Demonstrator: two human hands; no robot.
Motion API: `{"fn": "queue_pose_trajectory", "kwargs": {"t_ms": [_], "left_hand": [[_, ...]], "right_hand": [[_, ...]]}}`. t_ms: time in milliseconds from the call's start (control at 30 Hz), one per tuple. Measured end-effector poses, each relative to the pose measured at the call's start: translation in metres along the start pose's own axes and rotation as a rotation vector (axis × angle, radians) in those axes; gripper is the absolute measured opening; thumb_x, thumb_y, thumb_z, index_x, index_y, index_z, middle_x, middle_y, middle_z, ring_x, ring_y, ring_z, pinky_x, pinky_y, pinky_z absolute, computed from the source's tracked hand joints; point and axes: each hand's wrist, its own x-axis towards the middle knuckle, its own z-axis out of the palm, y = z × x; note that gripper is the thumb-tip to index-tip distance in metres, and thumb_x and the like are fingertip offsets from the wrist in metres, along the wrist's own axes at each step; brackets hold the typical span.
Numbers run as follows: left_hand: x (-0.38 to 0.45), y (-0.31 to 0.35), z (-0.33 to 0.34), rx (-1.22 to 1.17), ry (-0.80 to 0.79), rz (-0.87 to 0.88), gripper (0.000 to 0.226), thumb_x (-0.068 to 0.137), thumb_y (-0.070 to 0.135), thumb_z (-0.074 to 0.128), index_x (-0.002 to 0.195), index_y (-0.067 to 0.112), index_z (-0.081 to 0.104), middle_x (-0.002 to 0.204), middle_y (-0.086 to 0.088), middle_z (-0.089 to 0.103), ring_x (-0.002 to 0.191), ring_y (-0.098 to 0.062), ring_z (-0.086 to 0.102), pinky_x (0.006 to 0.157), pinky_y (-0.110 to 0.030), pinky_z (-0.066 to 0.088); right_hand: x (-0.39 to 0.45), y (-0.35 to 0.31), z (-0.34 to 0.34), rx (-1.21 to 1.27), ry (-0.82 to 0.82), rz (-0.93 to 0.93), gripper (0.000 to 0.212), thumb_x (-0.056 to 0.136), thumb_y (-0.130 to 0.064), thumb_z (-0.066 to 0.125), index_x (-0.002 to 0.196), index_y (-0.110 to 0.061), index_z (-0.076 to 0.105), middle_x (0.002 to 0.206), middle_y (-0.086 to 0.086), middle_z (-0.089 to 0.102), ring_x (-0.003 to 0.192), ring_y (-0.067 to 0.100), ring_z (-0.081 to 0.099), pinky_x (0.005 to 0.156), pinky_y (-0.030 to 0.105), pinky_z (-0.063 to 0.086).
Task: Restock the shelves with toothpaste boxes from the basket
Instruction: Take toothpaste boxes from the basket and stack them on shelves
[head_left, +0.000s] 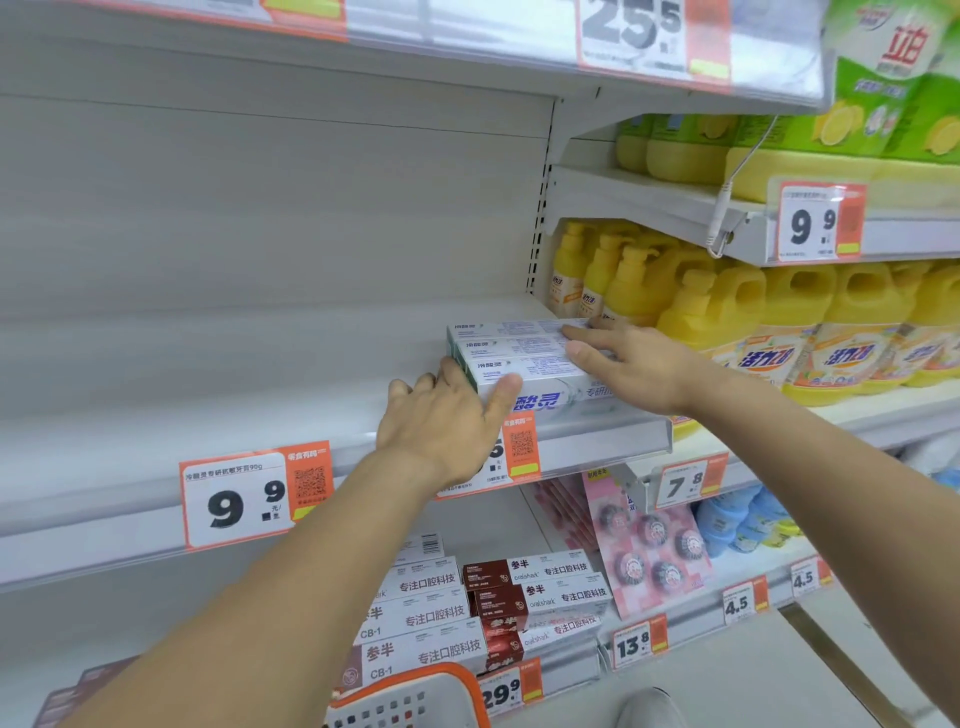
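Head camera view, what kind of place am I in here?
Most likely a supermarket aisle: white shelves with orange price tags along their edges, rows of yellow detergent bottles, and toothpaste boxes being lined up on a shelf.

Head camera, one view, close to the shelving.

You wore the only camera on your head, and it faced forward and slightly down into the white shelf (260, 364) at about chest height, near enough that both forearms reached in from the bottom edge. The wide lens bowed the shelf edges, took in the price strip (236, 496) straight ahead, the yellow bottles (727, 306) off to the right, and the basket (410, 699) rim at the lower edge. No second view existed to overlap with it.
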Motion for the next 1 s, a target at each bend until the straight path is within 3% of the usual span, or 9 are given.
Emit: {"fn": "queue_pose_trajectory", "kwargs": {"t_ms": [167, 267, 367, 467, 533, 667, 767, 833, 1000], "left_hand": [[0.004, -0.003, -0.001, 0.072, -0.080, 0.056, 0.079, 0.096, 0.066, 0.011, 0.145, 0.007, 0.033, 0.133, -0.009, 0.048, 0.118, -0.026, 0.050, 0.098, -0.044, 0.030], [0.000, -0.002, -0.006, -0.003, -0.046, 0.053, 0.081, 0.094, 0.069, 0.021, 0.146, 0.007, 0.031, 0.137, -0.007, 0.049, 0.123, -0.026, 0.048, 0.098, -0.045, 0.033], [-0.025, -0.004, -0.023, -0.097, 0.233, 0.132, 0.074, 0.094, 0.066, 0.037, 0.144, 0.011, 0.036, 0.139, -0.004, 0.051, 0.128, -0.023, 0.046, 0.100, -0.040, 0.036], [-0.083, -0.021, -0.034, -0.286, 0.576, 0.337, 0.030, 0.096, 0.037, 0.056, 0.115, 0.014, 0.060, 0.109, 0.002, 0.064, 0.102, -0.017, 0.056, 0.088, -0.030, 0.041], [-0.125, -0.045, -0.025, -0.376, 0.556, 0.382, 0.010, 0.092, 0.024, 0.060, 0.092, 0.014, 0.063, 0.085, 0.005, 0.062, 0.079, -0.013, 0.056, 0.072, -0.026, 0.043], [-0.200, -0.117, 0.028, -0.421, -0.047, 0.124, 0.010, 0.093, 0.025, 0.063, 0.083, 0.023, 0.063, 0.070, 0.011, 0.063, 0.063, -0.005, 0.057, 0.062, -0.025, 0.045], [-0.254, -0.181, 0.083, -0.233, -0.399, -0.023, 0.006, 0.094, 0.029, 0.062, 0.096, 0.025, 0.066, 0.093, 0.010, 0.068, 0.082, -0.006, 0.061, 0.076, -0.028, 0.048], [-0.294, -0.218, 0.114, -0.163, -0.555, -0.149, 0.028, 0.094, 0.033, 0.062, 0.119, 0.020, 0.061, 0.121, 0.001, 0.062, 0.107, -0.016, 0.058, 0.092, -0.032, 0.046], [-0.373, -0.265, 0.154, -0.180, -0.660, -0.404, 0.078, 0.089, 0.037, 0.070, 0.152, 0.020, 0.028, 0.156, -0.007, 0.024, 0.135, -0.030, 0.042, 0.109, -0.042, 0.040]], "right_hand": [[0.000, 0.007, 0.005, -0.033, -0.025, 0.000, 0.072, 0.093, -0.066, 0.012, 0.155, -0.033, 0.026, 0.164, 0.004, 0.022, 0.152, 0.023, 0.013, 0.123, 0.044, 0.013], [-0.007, -0.006, 0.006, -0.081, 0.149, -0.017, 0.063, 0.100, -0.062, 0.018, 0.152, -0.032, 0.034, 0.158, -0.002, 0.036, 0.149, 0.032, 0.022, 0.118, 0.056, 0.018], [-0.032, -0.041, 0.011, 0.046, 0.486, -0.219, 0.044, 0.098, -0.044, 0.043, 0.127, -0.017, 0.060, 0.122, 0.004, 0.063, 0.118, 0.024, 0.055, 0.099, 0.043, 0.043], [-0.068, -0.088, 0.028, 0.283, 0.590, -0.394, 0.011, 0.092, -0.017, 0.061, 0.099, -0.012, 0.068, 0.088, -0.002, 0.066, 0.078, 0.008, 0.060, 0.073, 0.022, 0.047], [-0.089, -0.119, 0.048, 0.415, 0.405, -0.423, 0.007, 0.088, -0.010, 0.064, 0.092, -0.013, 0.069, 0.076, -0.005, 0.067, 0.068, 0.009, 0.061, 0.065, 0.016, 0.046], [-0.110, -0.171, 0.113, 0.270, -0.246, -0.478, 0.009, 0.092, -0.023, 0.065, 0.097, -0.017, 0.071, 0.082, -0.004, 0.072, 0.072, 0.008, 0.064, 0.072, 0.023, 0.049], [-0.123, -0.198, 0.181, 0.205, -0.570, -0.434, 0.020, 0.093, -0.030, 0.065, 0.105, -0.016, 0.071, 0.095, -0.002, 0.073, 0.084, 0.013, 0.065, 0.081, 0.027, 0.050], [-0.135, -0.209, 0.227, 0.203, -0.687, -0.361, 0.024, 0.094, -0.028, 0.064, 0.111, -0.013, 0.070, 0.106, 0.001, 0.071, 0.089, 0.013, 0.061, 0.080, 0.023, 0.046], [-0.172, -0.225, 0.325, 0.215, -0.902, -0.158, 0.034, 0.090, -0.025, 0.071, 0.121, -0.011, 0.063, 0.118, 0.006, 0.064, 0.107, 0.024, 0.061, 0.091, 0.033, 0.049]]}}
